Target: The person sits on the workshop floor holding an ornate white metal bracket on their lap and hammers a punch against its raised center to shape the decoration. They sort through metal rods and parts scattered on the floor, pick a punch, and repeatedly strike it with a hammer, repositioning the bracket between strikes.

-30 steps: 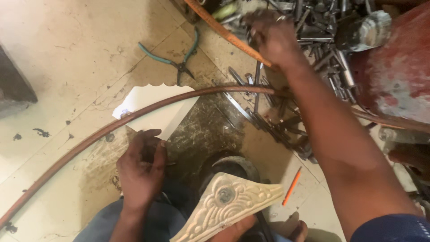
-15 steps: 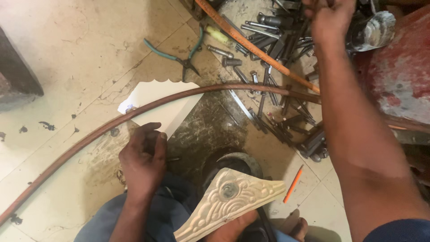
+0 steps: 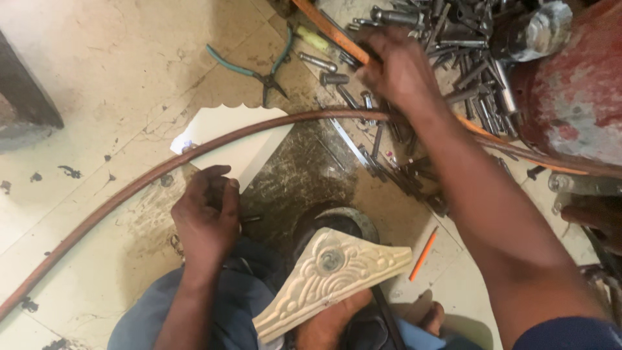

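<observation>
The right hand reaches into the bit pile, fingers curled over it; whether it pinches a bit cannot be told. The left hand is closed on a small dark piece by the knee. The carved wedge lies on the foot (unworked here). The hose bounds the open floor on the left.

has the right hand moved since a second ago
Yes. The right hand has come down from the far end of the tool pile toward the curved copper pipe, nearer the person.
</observation>
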